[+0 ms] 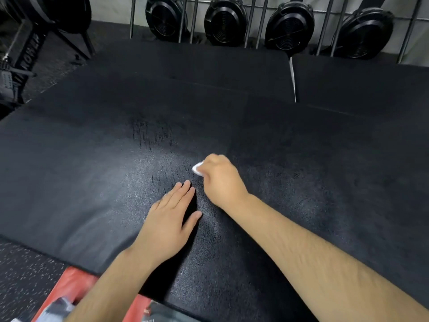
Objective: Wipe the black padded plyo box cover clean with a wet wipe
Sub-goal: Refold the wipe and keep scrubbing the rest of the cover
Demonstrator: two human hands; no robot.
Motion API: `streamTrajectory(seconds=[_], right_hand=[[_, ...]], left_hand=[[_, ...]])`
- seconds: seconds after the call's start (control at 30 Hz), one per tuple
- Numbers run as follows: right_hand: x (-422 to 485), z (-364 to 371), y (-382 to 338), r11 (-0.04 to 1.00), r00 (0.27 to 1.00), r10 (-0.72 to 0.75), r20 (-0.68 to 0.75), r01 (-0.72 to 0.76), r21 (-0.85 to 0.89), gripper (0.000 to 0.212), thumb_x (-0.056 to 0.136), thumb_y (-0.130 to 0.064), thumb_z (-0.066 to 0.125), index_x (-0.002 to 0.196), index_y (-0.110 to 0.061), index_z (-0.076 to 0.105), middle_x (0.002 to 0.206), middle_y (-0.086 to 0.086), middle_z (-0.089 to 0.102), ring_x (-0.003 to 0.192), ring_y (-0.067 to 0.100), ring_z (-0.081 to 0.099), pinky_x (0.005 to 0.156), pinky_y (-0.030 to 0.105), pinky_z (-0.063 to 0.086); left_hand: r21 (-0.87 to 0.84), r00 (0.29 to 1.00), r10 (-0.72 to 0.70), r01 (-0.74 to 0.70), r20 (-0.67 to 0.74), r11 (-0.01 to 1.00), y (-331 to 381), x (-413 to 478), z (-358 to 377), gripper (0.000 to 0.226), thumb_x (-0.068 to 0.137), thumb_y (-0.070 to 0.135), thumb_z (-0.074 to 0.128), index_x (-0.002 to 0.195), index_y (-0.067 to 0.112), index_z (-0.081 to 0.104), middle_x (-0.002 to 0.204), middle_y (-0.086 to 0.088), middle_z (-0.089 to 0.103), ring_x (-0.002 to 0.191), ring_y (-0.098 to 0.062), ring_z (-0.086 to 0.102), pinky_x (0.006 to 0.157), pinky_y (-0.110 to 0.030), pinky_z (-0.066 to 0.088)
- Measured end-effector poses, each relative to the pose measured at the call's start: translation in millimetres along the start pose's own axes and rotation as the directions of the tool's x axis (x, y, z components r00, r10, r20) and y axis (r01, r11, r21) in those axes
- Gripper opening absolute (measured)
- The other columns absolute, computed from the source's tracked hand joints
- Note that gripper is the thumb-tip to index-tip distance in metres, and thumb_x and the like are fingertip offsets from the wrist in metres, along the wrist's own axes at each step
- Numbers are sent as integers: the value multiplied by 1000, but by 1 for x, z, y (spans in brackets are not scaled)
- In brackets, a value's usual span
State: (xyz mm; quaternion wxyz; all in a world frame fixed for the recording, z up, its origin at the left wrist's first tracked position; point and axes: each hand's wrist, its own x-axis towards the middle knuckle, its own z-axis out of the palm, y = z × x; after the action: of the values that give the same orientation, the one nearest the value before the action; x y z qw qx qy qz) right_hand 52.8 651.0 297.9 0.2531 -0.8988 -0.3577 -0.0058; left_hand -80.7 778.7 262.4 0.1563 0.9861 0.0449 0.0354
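The black padded cover (92, 182) is filling most of the view, its textured top lying flat and its near edge running across the lower left. A second pad (359, 84) is lying just beside its far right corner, with a narrow gap showing between the two. Beyond the far edge, a row of round black fan housings (225, 22) is standing against upright metal bars (250, 19). The speckled floor (25, 275) is showing at the near left corner. A red packet (76, 284) is lying on it just beside the cover's near edge, partly hidden by the left forearm. Dark streaks (148, 135) are marking the cover towards its far side, left of centre. The left hand (167, 226) is resting flat on the cover near its middle, fingers straight and together, thumb spread, holding nothing. The right hand (220, 180) is sitting just beyond it, fingers curled round a white wipe (197, 169) held down against the cover. Only a small corner of the wipe is poking out on the hand's left side.
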Motion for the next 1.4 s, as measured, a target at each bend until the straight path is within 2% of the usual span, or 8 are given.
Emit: streamTrajectory(seconds=[0.13, 0.27, 0.37, 0.47, 0.53, 0.6, 0.73, 1.4], right_hand=[[-3, -3, 17, 998, 999, 0, 32, -2, 69, 32, 94, -2, 51, 99, -20, 76, 104, -2, 64, 100, 21, 52, 85, 32, 48], [6, -4, 15, 997, 997, 69, -37, -68, 20, 35, 84, 8, 50, 76, -21, 68, 83, -3, 53, 84, 24, 48, 66, 34, 45], [-9, -6, 14, 998, 998, -40, 55, 37, 46, 36, 86, 6, 51, 81, -23, 71, 87, -5, 56, 88, 19, 47, 71, 32, 43], [8, -12, 40, 995, 993, 99, -64, -97, 33, 29, 86, 4, 55, 96, -13, 76, 102, 2, 64, 99, 21, 56, 82, 37, 54], [17, -13, 38, 977, 968, 211, -137, -204, 61, 24, 81, 6, 54, 85, -8, 72, 93, 4, 62, 90, 25, 58, 73, 40, 55], [16, -9, 26, 992, 988, 129, -89, -129, -1, 21, 79, 9, 53, 76, -6, 66, 85, 4, 57, 84, 27, 56, 66, 41, 54], [18, -11, 45, 991, 993, 105, -62, -99, 90, 28, 93, 0, 54, 101, -13, 77, 108, 2, 66, 103, 21, 59, 85, 38, 55], [30, -19, 57, 946, 970, 244, -17, -234, 222, 25, 98, -15, 58, 105, -27, 79, 108, -11, 63, 101, 10, 62, 88, 28, 53]], left_hand=[[-5, 1000, -14, 14, 27, 1000, 1, -2, 0, 77, 93, 68, 16, 155, 26, 33, 164, 14, 17, 151, -5, 12, 115, -31, 23], [-13, 999, -24, 25, 31, 1000, 3, 0, -2, 76, 92, 68, 17, 155, 28, 33, 164, 15, 18, 151, -4, 12, 114, -29, 20], [28, 1000, -5, 5, 21, 1000, 5, 3, -8, 71, 92, 67, 26, 147, 27, 46, 159, 12, 33, 145, -12, 31, 109, -35, 33], [100, 998, 58, -57, -5, 993, 1, 29, -27, 67, 77, 76, 42, 119, 28, 60, 127, 12, 52, 114, -19, 52, 87, -37, 41], [124, 998, 26, -33, 56, 992, 2, 59, -45, 75, 65, 84, 53, 117, 30, 55, 121, 13, 46, 115, -18, 47, 88, -34, 35], [102, 991, 5, -19, 131, 995, 3, 85, -53, 100, 62, 78, 71, 142, 26, 43, 149, 8, 34, 140, -19, 30, 109, -36, 31], [66, 951, -41, 22, 308, 998, 7, 107, -48, 134, 65, 62, 82, 160, 19, -2, 166, 10, -12, 153, -10, -11, 122, -37, 12], [162, 950, -52, 2, 307, 987, 16, 111, -47, 135, 65, 62, 82, 160, 16, -3, 166, 6, -13, 153, -13, -9, 123, -33, 19]])
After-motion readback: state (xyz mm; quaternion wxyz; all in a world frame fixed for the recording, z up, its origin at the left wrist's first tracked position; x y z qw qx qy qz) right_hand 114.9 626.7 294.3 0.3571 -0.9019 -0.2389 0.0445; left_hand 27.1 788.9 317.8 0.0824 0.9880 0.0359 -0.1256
